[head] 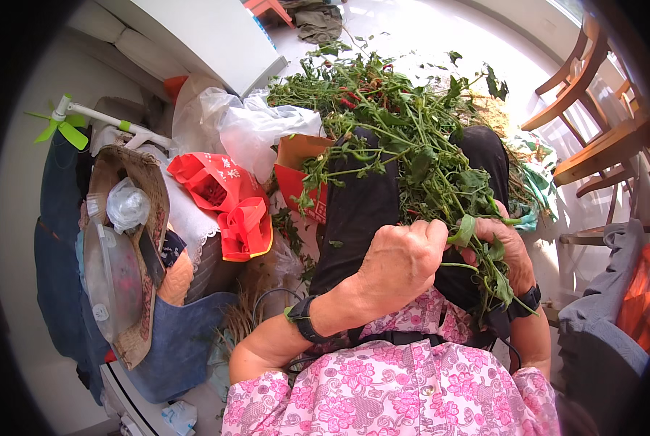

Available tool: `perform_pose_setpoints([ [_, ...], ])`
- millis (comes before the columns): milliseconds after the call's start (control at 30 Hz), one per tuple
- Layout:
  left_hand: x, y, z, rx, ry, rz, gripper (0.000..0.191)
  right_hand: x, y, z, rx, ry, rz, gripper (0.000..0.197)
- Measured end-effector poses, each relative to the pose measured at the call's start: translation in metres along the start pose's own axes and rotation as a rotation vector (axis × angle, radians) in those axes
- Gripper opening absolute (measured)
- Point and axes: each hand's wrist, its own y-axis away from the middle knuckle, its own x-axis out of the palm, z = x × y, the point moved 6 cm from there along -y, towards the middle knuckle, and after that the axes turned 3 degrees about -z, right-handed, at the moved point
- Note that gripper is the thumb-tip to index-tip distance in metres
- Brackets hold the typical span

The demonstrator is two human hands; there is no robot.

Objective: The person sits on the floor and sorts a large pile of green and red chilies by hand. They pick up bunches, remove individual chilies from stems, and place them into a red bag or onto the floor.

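A large heap of green pepper plants (412, 141) with leaves and stems lies over my knees and on the floor ahead, with red chili peppers (349, 99) among them. My left hand (404, 256) is closed, knuckles up, at the near end of the plants, by a leaf and a green pepper; what lies inside its fingers is hidden. My right hand (502, 248) is wrapped round leafy stems, which hang down past its palm. A red paper bag (301, 188) stands open beside my left knee, partly under the foliage.
To the left, a red bag (216, 188) and crumpled clear plastic bags (254, 122) lie beside a woven hat (161, 191) and a plastic container (109, 278). Wooden chairs (608, 141) stand at the right, with a grey cloth-covered seat (603, 321) nearer. A white cabinet (205, 38) is at the upper left.
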Motion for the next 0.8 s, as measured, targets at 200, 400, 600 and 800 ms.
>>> perform_pose_setpoints([
  [200,-0.004,0.009,0.007,-0.065,0.182,0.042,0.020,0.004,0.004,-0.005,0.047,-0.001,0.023,0.039],
  [400,-0.041,0.021,0.026,-0.159,0.233,0.002,0.015,-0.047,-0.009,-0.009,0.086,-0.058,-0.014,0.021],
  [600,-0.071,0.050,0.072,-0.807,1.176,-0.146,0.014,-0.058,-0.017,0.001,-0.037,-0.141,0.020,0.028],
  [800,-0.062,0.065,0.128,-0.940,1.703,-0.258,0.035,-0.065,-0.026,-0.006,0.005,-0.190,-0.020,0.024],
])
